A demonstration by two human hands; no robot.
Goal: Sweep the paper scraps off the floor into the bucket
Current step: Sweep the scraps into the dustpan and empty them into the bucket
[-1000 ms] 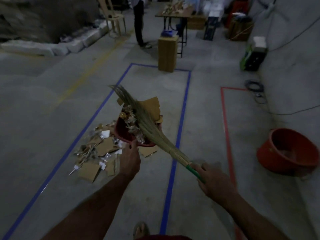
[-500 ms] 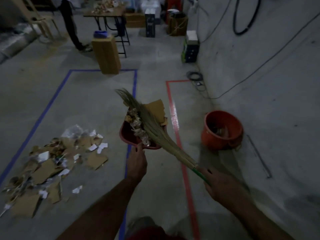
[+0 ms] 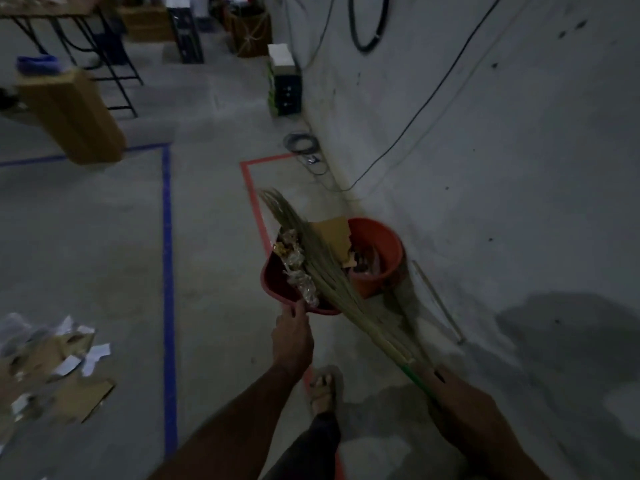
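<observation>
Our left hand [image 3: 292, 336] holds a dustpan [image 3: 277, 282] of scraps before us, the broom [image 3: 322, 268] from our right hand [image 3: 460, 407] lying across it; the bucket [image 3: 384, 244] stands just beyond against the wall [image 3: 485, 168] on the right, a scrap pile [image 3: 52, 368] on the floor [image 3: 86, 254] far left

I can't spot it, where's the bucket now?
The orange bucket stands on the floor by the wall, right of the red tape line, just beyond the loaded dustpan.

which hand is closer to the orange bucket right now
Left. The left hand holds the dustpan just short of the bucket; the right hand grips the broom handle farther back.
</observation>
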